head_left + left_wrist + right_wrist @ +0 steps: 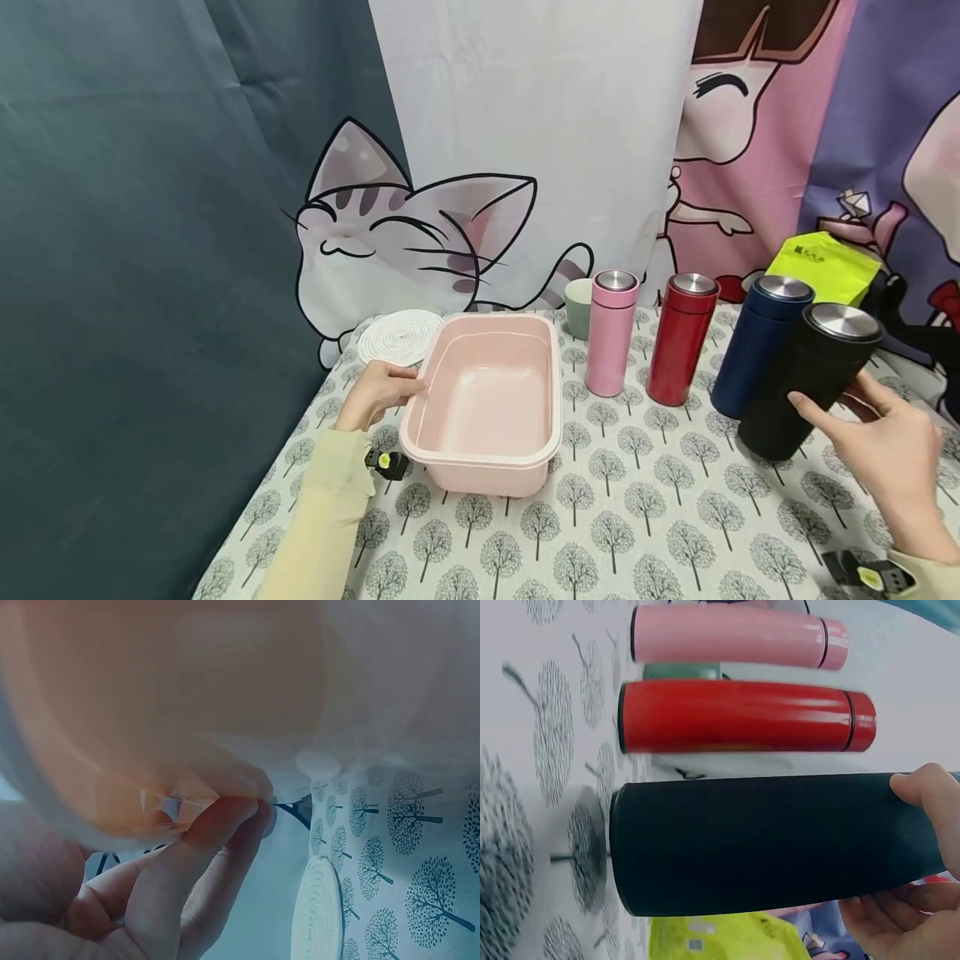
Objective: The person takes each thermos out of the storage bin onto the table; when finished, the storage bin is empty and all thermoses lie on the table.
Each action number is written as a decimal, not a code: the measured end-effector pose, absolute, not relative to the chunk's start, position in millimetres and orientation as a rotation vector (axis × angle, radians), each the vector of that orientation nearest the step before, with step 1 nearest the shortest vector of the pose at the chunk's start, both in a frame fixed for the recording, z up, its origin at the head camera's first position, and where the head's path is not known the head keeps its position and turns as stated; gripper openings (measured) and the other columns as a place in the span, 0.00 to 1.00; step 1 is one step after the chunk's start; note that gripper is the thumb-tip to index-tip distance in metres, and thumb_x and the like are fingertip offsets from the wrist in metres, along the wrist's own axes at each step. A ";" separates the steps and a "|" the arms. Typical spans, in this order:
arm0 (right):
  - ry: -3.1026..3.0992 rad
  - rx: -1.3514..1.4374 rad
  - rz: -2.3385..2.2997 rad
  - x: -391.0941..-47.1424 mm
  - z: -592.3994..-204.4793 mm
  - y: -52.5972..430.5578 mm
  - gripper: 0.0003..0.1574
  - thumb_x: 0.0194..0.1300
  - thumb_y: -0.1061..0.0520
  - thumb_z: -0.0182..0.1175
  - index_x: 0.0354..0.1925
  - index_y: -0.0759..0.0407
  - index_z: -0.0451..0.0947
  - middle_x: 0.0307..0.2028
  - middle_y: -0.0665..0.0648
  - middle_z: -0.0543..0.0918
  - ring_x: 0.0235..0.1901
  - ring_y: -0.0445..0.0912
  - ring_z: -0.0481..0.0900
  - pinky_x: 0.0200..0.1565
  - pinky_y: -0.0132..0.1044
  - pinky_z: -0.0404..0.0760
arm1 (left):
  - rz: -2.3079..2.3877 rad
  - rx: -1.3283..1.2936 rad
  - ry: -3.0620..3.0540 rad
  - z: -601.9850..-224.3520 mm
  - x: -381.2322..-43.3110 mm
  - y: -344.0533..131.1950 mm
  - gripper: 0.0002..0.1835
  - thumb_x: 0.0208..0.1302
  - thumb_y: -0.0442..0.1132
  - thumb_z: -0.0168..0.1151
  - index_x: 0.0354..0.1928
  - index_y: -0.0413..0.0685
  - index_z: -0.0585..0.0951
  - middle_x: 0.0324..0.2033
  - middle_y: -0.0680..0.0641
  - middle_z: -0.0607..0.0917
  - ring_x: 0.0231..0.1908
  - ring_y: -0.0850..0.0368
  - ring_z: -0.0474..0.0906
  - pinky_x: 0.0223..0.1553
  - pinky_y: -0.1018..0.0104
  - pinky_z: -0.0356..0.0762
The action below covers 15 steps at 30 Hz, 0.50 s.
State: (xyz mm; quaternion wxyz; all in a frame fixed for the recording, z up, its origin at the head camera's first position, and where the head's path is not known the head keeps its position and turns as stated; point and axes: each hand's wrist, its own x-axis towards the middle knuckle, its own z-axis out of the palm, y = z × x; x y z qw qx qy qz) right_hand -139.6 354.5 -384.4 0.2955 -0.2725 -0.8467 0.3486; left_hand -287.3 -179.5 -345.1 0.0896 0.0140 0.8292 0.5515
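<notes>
My left hand pinches the left rim of an empty pale pink plastic basin; in the left wrist view its thumb and fingers meet at the rim. A black thermos bottle with a silver lid stands upright in the grip of my right hand. Thumb and fingers lie on opposite sides of its upper body in the right wrist view, and its base is right at the tablecloth. Just behind it, a dark blue thermos is partly hidden; the black bottle covers it in the wrist view.
Further left stand a red thermos and a pink thermos, with a green cup behind. A white woven mat lies beyond the basin. At the back right is a lime-green bag. Cartoon curtains hang behind the tree-print tablecloth.
</notes>
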 end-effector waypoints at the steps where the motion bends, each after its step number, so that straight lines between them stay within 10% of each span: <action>1: -2.241 -0.732 0.937 -141.0 -384.4 357.0 0.48 0.54 0.43 0.73 0.70 0.43 0.65 0.63 0.63 0.75 0.40 0.09 0.60 0.48 0.11 0.74 | 1.637 0.041 2.465 -344.9 -287.3 -179.6 0.21 0.62 0.30 0.64 0.53 0.21 0.76 0.48 0.26 0.82 0.42 0.43 0.87 0.48 0.57 0.87; 6: -2.236 -0.760 0.923 -147.9 -385.5 369.1 0.46 0.57 0.44 0.71 0.71 0.42 0.65 0.65 0.62 0.73 0.44 0.09 0.57 0.65 0.22 0.69 | 1.629 0.038 2.465 -344.8 -287.4 -179.7 0.22 0.62 0.30 0.64 0.54 0.21 0.76 0.49 0.26 0.82 0.43 0.43 0.86 0.49 0.57 0.87; 11: -2.218 -0.726 0.939 -154.5 -389.1 384.5 0.44 0.56 0.44 0.71 0.69 0.49 0.69 0.60 0.54 0.80 0.33 0.09 0.57 0.38 0.09 0.66 | 1.633 0.040 2.460 -345.1 -287.5 -179.8 0.21 0.62 0.30 0.64 0.54 0.22 0.76 0.49 0.27 0.82 0.43 0.44 0.87 0.50 0.57 0.86; 15: -2.162 -0.755 1.002 -162.5 -393.1 396.3 0.42 0.57 0.46 0.70 0.69 0.45 0.69 0.58 0.42 0.79 0.35 0.11 0.60 0.44 0.08 0.67 | 1.642 0.043 2.450 -345.0 -287.5 -180.5 0.22 0.62 0.30 0.65 0.55 0.21 0.76 0.49 0.27 0.82 0.42 0.45 0.87 0.49 0.58 0.86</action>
